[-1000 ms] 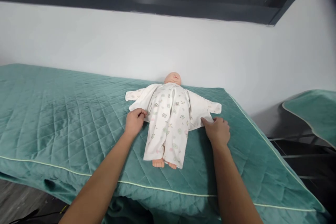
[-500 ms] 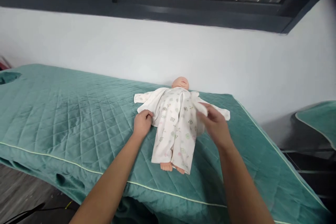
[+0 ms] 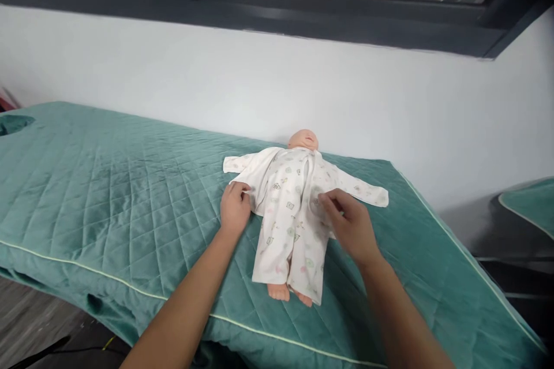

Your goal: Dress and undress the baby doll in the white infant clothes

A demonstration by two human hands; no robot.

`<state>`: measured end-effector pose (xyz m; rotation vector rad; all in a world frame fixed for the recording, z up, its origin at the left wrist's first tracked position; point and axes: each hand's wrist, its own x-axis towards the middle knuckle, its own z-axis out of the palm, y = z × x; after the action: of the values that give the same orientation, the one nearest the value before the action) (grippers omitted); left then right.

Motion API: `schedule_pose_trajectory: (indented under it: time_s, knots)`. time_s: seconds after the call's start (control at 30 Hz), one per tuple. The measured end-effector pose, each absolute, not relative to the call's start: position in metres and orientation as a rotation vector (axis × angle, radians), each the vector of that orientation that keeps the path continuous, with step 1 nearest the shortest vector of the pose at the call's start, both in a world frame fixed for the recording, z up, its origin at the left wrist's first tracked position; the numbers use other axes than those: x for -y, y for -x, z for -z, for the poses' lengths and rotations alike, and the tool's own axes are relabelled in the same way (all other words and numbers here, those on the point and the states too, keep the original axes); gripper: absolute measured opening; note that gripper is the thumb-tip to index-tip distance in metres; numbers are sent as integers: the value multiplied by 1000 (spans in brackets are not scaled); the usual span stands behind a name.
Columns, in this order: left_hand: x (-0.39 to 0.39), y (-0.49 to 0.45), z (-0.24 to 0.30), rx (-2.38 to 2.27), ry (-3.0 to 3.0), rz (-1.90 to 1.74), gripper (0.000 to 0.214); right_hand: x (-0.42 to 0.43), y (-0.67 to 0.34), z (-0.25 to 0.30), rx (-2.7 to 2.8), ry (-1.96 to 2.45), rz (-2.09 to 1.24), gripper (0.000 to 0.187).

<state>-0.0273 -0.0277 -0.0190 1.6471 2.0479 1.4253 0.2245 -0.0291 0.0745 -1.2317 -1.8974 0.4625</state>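
Note:
A baby doll (image 3: 303, 139) lies on its back on the green quilted bed cover (image 3: 142, 196), head toward the wall and bare feet toward me. It is dressed in a white printed baby garment (image 3: 288, 207), with both sleeves spread out sideways. My left hand (image 3: 235, 209) rests at the garment's left side, fingers curled closed on the cloth edge. Over the doll's right front, my right hand (image 3: 351, 225) pinches the garment's front panel between thumb and forefinger. Its other fingers are folded in.
A white wall (image 3: 259, 81) rises behind the bed, below a dark window frame (image 3: 346, 20) with bars. At the far left the cover has a hole (image 3: 15, 124). Another green-covered surface (image 3: 532, 204) stands at the right. A black cable (image 3: 56, 349) lies on the floor.
My right hand has brought the right front panel inward and laid it across the doll's body. The right sleeve now shows more fully. My left hand has stayed at the left edge.

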Motion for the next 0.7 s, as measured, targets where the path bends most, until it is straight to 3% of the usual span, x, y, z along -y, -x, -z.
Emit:
schedule_pose_trajectory:
  time_s: [0.17, 0.3, 0.4, 0.5, 0.7]
  knots:
    - [20, 28, 19, -2433, -1542, -1238, 33, -36, -218, -83, 1589, 1347, -401, 21]
    - [10, 32, 18, -2596, -1512, -1118, 37, -90, -214, -78, 1534, 1411, -463, 35]
    - [3, 37, 20, -2599, -1540, -1075, 25, -101, -210, -67, 1563, 1407, -613, 39]
    - [-2, 37, 18, -2478, -1516, -1190, 15, -95, -210, -55, 1570, 1324, -711, 40]
    - [12, 7, -25, -1800, -1284, -1660, 18, -94, -218, -48, 1546, 1274, -831, 44]
